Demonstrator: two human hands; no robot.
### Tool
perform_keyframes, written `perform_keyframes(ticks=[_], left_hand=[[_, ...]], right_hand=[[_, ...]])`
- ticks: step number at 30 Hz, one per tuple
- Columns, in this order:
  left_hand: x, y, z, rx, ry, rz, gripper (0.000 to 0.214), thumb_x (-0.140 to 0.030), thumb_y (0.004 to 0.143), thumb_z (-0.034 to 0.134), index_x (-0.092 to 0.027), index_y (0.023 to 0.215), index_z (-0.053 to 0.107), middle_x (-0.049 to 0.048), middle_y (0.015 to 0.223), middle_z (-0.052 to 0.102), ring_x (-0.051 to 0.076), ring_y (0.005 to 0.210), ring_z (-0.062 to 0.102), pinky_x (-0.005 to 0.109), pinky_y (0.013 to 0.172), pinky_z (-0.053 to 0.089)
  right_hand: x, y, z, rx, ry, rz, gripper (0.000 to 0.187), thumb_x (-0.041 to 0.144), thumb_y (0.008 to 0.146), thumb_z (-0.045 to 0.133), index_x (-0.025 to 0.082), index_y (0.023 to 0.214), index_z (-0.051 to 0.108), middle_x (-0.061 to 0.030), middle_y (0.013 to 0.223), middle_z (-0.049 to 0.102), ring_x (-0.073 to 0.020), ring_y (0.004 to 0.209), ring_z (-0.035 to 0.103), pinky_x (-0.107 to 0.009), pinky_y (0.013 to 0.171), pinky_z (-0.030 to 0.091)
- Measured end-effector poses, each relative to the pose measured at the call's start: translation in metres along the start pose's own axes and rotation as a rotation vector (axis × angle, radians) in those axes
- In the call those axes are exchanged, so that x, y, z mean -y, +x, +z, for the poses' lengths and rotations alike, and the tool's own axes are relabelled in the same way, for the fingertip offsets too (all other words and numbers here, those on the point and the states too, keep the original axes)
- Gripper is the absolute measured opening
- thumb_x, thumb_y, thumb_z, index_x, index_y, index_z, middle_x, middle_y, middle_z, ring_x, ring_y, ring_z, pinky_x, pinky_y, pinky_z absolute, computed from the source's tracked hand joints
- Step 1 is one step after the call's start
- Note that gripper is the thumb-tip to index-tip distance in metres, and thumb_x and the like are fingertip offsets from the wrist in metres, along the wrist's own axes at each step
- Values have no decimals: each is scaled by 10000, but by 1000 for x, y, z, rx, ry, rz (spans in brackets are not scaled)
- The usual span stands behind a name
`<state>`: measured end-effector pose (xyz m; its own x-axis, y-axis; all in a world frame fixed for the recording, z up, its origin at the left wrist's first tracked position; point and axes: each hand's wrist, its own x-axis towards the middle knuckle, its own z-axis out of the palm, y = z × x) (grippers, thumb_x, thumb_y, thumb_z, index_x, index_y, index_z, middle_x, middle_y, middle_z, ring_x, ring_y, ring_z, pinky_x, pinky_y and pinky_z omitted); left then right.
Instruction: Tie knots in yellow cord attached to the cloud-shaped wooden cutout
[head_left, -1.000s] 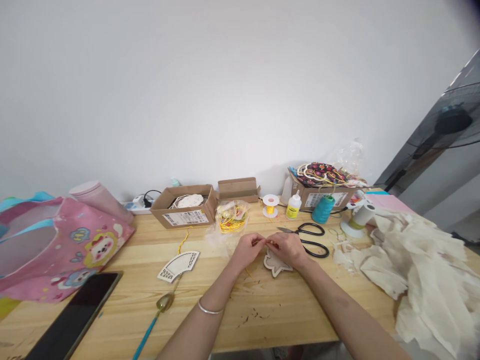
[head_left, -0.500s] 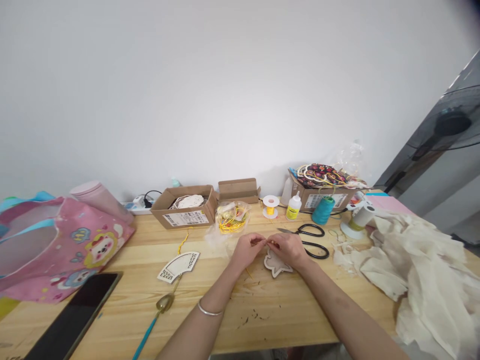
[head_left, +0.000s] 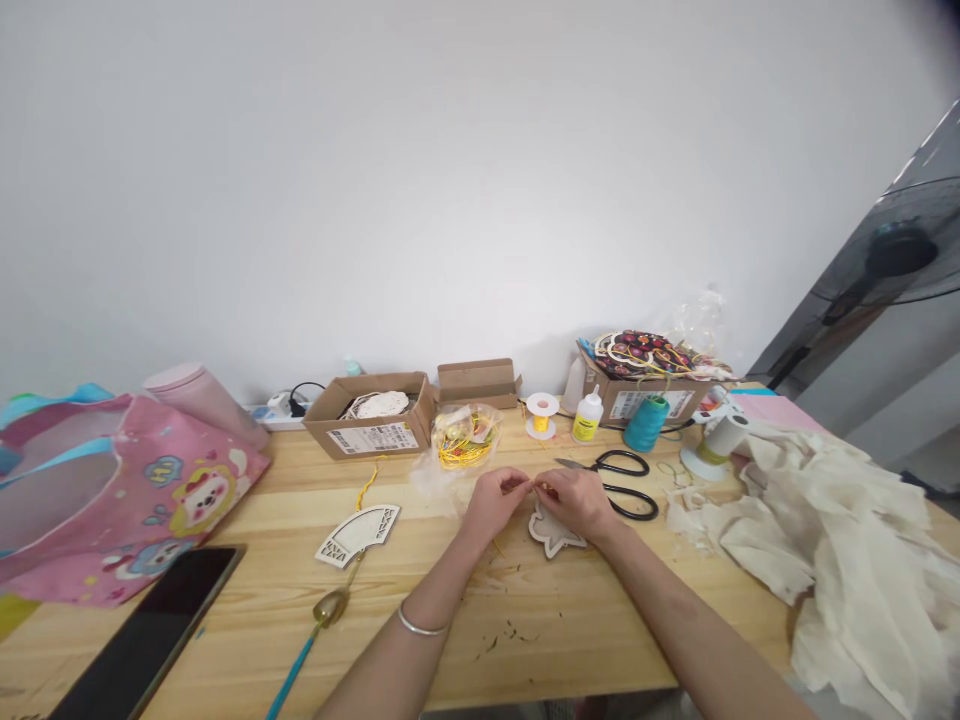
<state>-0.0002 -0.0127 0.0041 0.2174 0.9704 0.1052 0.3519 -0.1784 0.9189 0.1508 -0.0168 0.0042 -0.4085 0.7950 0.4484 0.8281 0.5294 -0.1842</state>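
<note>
Two bare hands meet at mid-table, fingertips together: left hand (head_left: 495, 497) and right hand (head_left: 581, 497) are each closed in a pinch on a short bit of yellow thread (head_left: 537, 488) running between them; how it is knotted is too small to tell. Thread sits just above the wooden table (head_left: 525, 640), over a pale wooden cutout (head_left: 553, 537) lying flat, partly under the right hand. Black scissors (head_left: 627, 481) lie just right of the right hand, blades pointing left. Clear bag of yellow cords (head_left: 463, 441) just behind the left hand. Fan-shaped wooden piece (head_left: 358, 533) flat to the left, well apart. Back row: open cardboard box (head_left: 371, 425), yellow spool (head_left: 541, 412), glue bottle (head_left: 587, 413), teal spool (head_left: 646, 421). Cream fabric (head_left: 832, 540) heaped at right; pink bag (head_left: 120, 490) and dark phone (head_left: 150, 640) at left.
</note>
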Motion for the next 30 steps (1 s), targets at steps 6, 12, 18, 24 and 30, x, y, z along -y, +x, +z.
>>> perform_keyframes(ticks=[6,12,18,24,30], left_hand=[[0,0,-1,-44,-17,-1,156,-255,650,520,-145,712,611,48,732,638,149,688,570,261,671,439],[-5,-1,-1,-71,-14,-6,171,-249,648,514,-129,718,614,61,742,637,152,684,571,264,656,442],[-7,-1,-2,-96,-17,-4,156,-223,636,510,-134,712,613,55,739,633,152,694,565,264,643,439],[-3,1,0,-101,-12,-5,140,-200,625,507,-136,707,602,42,722,623,140,665,548,249,606,428],[4,3,2,-103,-149,-28,198,-203,619,530,-128,798,565,57,813,601,141,714,547,241,617,426]], right_hand=[[1,0,1,-2,75,32,156,221,715,449,213,684,602,5,607,627,-90,537,536,-188,475,278],[4,-1,4,-18,226,128,154,247,712,457,217,711,608,20,560,604,-79,484,503,-174,460,302],[6,-1,12,-31,422,275,136,262,677,487,192,670,603,14,541,592,-83,442,479,-173,417,328],[3,-1,14,-21,418,271,144,278,678,492,199,683,613,11,527,582,-89,449,481,-180,422,335],[-2,-1,14,-11,435,233,172,315,704,484,204,697,616,3,559,596,-91,461,477,-187,428,332]])
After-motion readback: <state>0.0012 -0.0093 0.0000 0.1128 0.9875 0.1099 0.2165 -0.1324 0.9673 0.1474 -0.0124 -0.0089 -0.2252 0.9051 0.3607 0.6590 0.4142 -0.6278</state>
